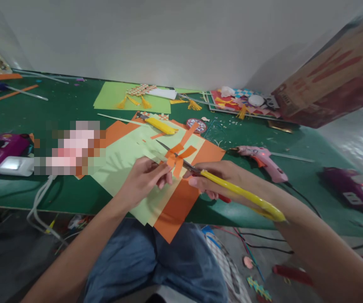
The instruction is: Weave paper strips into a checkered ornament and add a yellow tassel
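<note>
My left hand [148, 179] pinches a small piece of crossed orange paper strips [178, 155] over the sheets. In my right hand [211, 179] is a pair of scissors [238, 185] with yellow handles, its blades pointing left across the orange strips. Whether the blades are cutting the paper I cannot tell. Below both hands lie pale green paper sheets [118, 160] on top of orange paper sheets [181, 206]. A yellow utility knife [160, 125] rests on the paper just beyond my left hand.
To the right lies a pink glue gun [265, 160] with its cord. Purple power sockets [6, 153] sit at left, another [351, 189] at right. A cardboard box [332, 71] stands at the back right. Behind are tasselled woven paper pieces [140, 90] and a small dish of beads [196, 125].
</note>
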A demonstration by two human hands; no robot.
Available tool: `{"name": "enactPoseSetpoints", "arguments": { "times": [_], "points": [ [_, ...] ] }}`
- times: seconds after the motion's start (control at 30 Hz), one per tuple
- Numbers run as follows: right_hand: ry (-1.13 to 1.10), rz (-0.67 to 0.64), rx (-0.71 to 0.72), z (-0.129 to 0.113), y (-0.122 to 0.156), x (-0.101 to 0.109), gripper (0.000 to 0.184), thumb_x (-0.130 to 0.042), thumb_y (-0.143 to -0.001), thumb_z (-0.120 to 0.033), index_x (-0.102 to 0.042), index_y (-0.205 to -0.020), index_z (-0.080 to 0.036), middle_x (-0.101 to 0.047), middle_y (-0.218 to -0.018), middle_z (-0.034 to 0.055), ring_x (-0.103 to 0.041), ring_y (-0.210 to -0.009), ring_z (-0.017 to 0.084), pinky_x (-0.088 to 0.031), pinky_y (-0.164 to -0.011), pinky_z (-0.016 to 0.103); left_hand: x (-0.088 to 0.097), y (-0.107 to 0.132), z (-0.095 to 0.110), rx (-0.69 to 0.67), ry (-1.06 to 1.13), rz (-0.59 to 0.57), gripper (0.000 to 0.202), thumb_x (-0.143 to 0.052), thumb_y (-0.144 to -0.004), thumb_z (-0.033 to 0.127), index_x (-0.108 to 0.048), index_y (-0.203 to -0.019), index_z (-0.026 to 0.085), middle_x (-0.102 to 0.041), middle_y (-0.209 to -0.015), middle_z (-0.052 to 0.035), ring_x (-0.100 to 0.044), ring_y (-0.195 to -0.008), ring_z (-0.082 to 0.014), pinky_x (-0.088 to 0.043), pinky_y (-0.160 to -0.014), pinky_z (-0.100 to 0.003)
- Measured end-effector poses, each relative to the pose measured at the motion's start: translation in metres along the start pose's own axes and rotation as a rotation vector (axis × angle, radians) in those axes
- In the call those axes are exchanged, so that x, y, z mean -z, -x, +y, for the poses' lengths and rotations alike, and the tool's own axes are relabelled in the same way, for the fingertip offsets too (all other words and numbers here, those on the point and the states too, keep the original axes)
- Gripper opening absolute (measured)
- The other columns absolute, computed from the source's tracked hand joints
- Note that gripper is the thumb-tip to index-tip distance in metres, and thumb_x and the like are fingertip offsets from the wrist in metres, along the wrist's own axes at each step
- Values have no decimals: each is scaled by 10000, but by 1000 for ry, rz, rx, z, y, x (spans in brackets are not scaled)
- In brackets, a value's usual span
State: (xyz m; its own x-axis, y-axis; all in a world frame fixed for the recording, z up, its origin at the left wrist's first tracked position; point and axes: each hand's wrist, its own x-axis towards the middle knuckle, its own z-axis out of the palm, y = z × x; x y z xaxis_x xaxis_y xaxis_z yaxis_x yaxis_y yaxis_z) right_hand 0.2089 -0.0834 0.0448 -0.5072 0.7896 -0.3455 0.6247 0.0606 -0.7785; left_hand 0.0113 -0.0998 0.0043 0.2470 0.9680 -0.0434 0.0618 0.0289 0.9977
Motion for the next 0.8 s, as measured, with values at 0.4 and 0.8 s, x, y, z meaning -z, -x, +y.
{"name": "enactPoseSetpoints", "arguments": {
  "times": [0.4, 0.8],
  "points": [
    [21, 5, 37, 5, -3, -2, 431, -560, -750, -595, -615, -753, -168, -467, -505, -31, -450, -435, 93, -337, -414, 222, -1, 0, 2, -26, 33, 12, 361, -615, -783, 338, -552, -480, 151, -500, -468, 16, -421, -438, -63, -327, -476, -224],
    [136, 103, 116, 6, -4, -8, 503, -492, -776, -640, -613, -672, -163, -467, -496, -17, -400, -439, 87, -283, -436, 245, 0, 0, -6, -33, 85, 4, 325, -579, -817, 244, -552, -507, 152, -541, -505, 16, -444, -446, -55, -359, -483, -205]
  ]
}}
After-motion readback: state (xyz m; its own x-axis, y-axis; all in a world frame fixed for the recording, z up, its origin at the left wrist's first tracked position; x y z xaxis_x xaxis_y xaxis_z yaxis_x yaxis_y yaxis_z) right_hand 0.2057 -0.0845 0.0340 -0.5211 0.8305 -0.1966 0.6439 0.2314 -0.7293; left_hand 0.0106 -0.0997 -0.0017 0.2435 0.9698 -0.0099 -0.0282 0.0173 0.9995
